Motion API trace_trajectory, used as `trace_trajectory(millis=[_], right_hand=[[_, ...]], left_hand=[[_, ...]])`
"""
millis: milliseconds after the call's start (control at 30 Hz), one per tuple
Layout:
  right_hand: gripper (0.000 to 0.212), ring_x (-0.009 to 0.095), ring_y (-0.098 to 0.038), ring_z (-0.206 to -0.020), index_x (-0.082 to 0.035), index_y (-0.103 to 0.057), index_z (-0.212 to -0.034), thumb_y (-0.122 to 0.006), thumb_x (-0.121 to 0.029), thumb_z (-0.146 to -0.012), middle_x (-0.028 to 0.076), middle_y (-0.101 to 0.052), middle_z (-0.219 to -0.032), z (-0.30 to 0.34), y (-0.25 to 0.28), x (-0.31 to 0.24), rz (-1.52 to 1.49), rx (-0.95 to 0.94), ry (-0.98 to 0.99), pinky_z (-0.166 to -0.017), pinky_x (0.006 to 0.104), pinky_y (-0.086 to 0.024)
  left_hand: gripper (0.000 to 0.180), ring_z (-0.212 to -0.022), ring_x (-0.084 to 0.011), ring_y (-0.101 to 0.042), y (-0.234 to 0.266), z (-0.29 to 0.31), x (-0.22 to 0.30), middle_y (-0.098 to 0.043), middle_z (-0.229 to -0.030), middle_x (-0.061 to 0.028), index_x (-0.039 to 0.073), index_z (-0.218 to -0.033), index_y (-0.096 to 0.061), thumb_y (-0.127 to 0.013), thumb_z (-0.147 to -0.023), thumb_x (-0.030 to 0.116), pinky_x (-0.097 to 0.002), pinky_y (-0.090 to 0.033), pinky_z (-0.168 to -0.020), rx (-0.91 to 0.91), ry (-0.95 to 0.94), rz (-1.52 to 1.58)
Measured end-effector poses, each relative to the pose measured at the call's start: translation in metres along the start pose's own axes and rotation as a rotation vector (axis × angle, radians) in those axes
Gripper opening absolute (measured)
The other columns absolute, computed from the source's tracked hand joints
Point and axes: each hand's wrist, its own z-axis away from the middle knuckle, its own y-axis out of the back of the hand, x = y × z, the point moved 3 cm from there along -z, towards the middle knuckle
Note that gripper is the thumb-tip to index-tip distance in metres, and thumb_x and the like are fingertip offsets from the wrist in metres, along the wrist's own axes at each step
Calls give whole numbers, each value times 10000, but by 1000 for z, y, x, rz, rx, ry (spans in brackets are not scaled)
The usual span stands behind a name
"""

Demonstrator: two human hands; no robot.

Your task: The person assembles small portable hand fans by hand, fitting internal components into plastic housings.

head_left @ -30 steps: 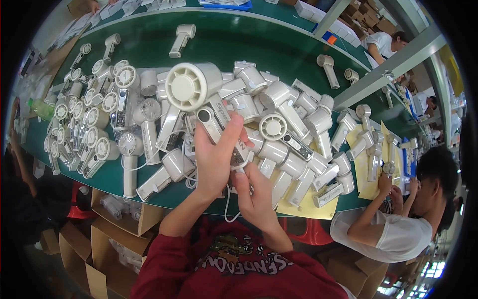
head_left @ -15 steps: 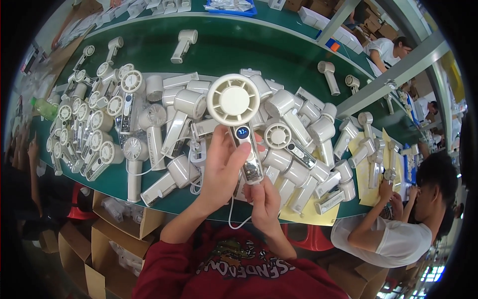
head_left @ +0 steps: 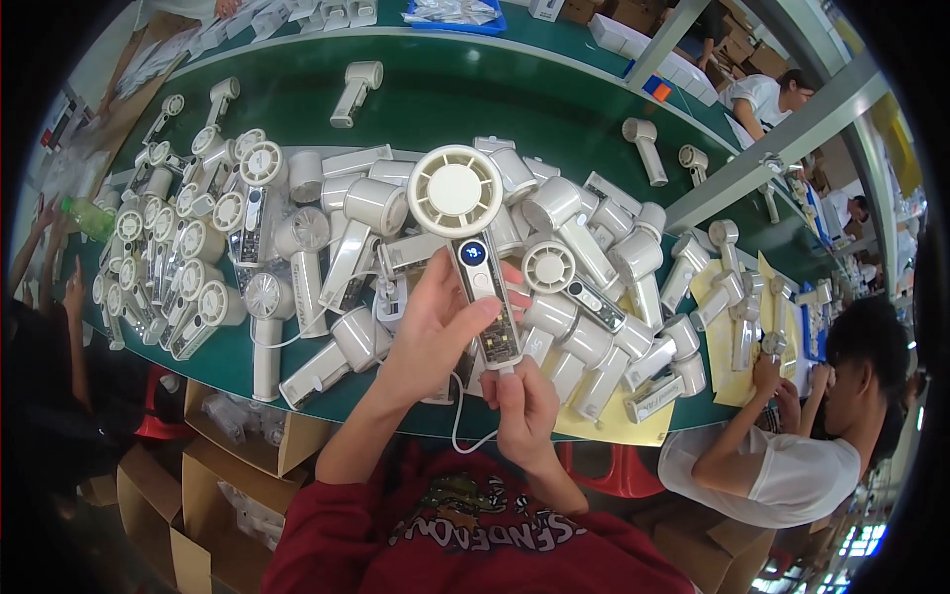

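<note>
A white handheld fan point(head_left: 455, 190) stands upright in front of me, its round grille facing up and a small round display lit on its handle. My left hand point(head_left: 424, 332) is wrapped round the handle, the thumb lying across its front below the round button. Under the handle's lower end, my right hand point(head_left: 524, 404) pinches the plug of a white charging cable point(head_left: 456, 416), which loops down beneath the hand. The plug itself is mostly hidden by the fingers. Several more white fans point(head_left: 554, 203) lie heaped just behind and beside my hands.
Upright fans point(head_left: 198, 243) crowd the green table's left side. A grey metal post point(head_left: 752, 168) slants across the right. Open cardboard boxes point(head_left: 213, 470) stand below the table at left. A co-worker in a white shirt point(head_left: 802, 475) sits at right; a green bottle point(head_left: 89, 216) lies far left.
My left thumb has slid down the handle, uncovering the button. The figure on the lit display differs. The fan has shifted slightly left; at the far left another person's hands have moved.
</note>
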Motion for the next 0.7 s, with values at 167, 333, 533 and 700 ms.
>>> trace_trajectory(millis=[167,333,533,700], right_hand=[[171,134,-432,-485,-2,-479,-732,-442,-97,-869,59,-489,-598,-3,-5,-1,92,66,130,-468,241,-340],[160,271,-458,-455,-11,-463,-656,-591,-42,-749,104,-447,-566,-5,-25,-12,444,47,360,-418,335,-356],[177,243,-444,-431,-40,-456,-621,-594,-31,-732,92,-450,-557,43,-40,-15,229,-225,320,-403,338,-346],[253,147,-423,-449,-6,-497,-636,-463,-141,-847,54,-446,-525,22,18,4,256,165,53,-432,275,-315]], left_hand=[[360,-937,-208,-554,-1,0,4,-509,-1046,-142,-34,-1173,-346,-414,-836,74,-324,-456,-832,4,33,143],[336,-709,-143,-552,5,-9,3,-542,-873,-87,-11,-1137,-440,-427,-868,190,-249,-482,-609,189,105,457],[298,-575,-137,-520,41,-38,26,-521,-688,-59,16,-964,-515,-489,-869,298,-219,-445,-512,347,-24,595],[332,-625,-102,-555,43,-28,47,-575,-766,-47,16,-997,-527,-511,-864,320,-206,-452,-543,458,-126,230]])
